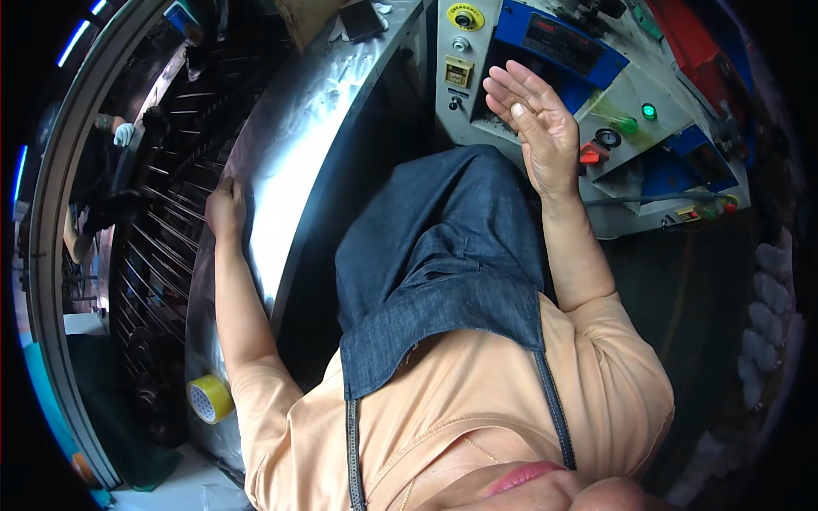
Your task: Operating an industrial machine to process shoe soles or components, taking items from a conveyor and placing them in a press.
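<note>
My left hand (225, 209) rests at the far-side edge of a shiny curved metal ledge (294, 170). Its fingers drop over that edge beside the dark machine, mostly hidden, so their grip does not show. Raised in front of a grey control panel (588, 119), my right hand (538, 128) holds nothing. Its palm is turned up and the fingers are stretched out, with the thumb apart. Nearest to it on the panel are a red switch (591, 154) and a black round knob (607, 138).
A roll of yellow tape (210, 399) stands on the ledge's near end. Many thin metal rods (166, 221) fill the machine at left, behind a metal frame (51, 213). A dark flat object (361, 20) lies at the ledge's far end. The panel carries a yellow-ringed emergency button (464, 17).
</note>
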Available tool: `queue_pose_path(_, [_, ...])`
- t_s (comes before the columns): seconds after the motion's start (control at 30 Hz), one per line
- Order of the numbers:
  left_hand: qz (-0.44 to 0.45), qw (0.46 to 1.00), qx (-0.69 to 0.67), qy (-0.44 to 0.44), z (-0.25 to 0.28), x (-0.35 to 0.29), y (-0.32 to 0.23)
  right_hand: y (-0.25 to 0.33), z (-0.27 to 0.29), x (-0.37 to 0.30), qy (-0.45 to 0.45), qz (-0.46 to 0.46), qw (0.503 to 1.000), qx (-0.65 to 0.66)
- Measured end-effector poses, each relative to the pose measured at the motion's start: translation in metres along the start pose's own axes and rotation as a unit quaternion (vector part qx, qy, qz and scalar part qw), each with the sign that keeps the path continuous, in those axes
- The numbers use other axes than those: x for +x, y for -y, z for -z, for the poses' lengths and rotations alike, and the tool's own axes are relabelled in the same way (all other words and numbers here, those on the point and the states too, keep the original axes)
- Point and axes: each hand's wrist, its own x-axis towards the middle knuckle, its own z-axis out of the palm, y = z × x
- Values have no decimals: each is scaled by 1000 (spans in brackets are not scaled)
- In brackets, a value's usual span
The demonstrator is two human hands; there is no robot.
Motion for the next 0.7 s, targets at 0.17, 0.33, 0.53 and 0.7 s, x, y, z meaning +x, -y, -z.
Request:
queue_pose_path(0.17, [10, 1000, 10, 7, 0, -2, 1, -5, -5, 2, 15, 17, 1000, -15])
queue_pose_path(0.33, [96, 993, -14, 71, 10, -9, -1, -16, -15, -4, -2, -30, 999, -14])
queue_pose_path(0.53, [58, 990, -55, 114, 6, 11, 4, -82, -59, -1, 169, -127, 974, -83])
queue_pose_path(0.7, [161, 973, -164, -32, 29, 25, 63, -124, -150, 24, 353, 45, 898, -260])
